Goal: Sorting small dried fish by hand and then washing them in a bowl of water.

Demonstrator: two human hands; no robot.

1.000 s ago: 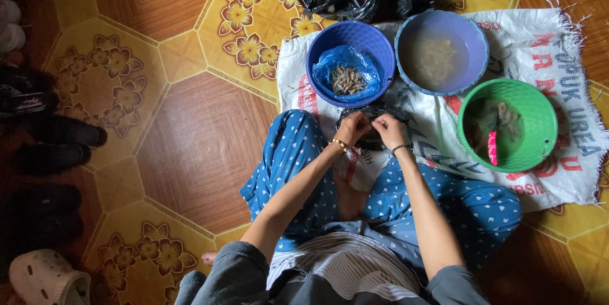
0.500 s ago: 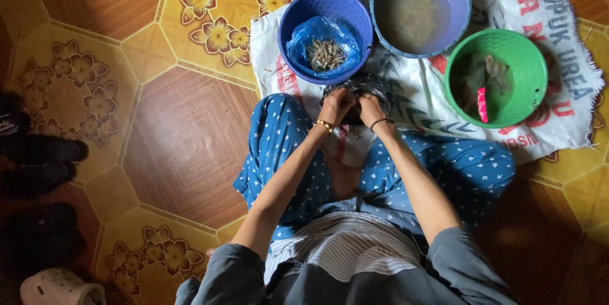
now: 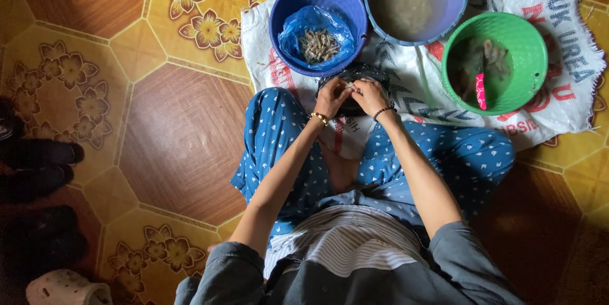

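Keep both hands low over the dark bag at the sack's [image 3: 558, 99] near edge, left hand [image 3: 332, 97] and right hand [image 3: 370, 94] fingers pinched together on one small fish [image 3: 351, 85], and work it just below the blue bowl [image 3: 285, 6], green bowl [image 3: 526, 45] well right.

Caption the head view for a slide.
Seated on patterned floor, both hands work a small item beside a blue basin of small fish.

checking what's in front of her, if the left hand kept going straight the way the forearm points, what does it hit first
Probably the dark bag that the left hand already works over with the right hand. Just beyond it in that line stands the blue basin holding small fish in a blue plastic bag; depth is hard to judge.
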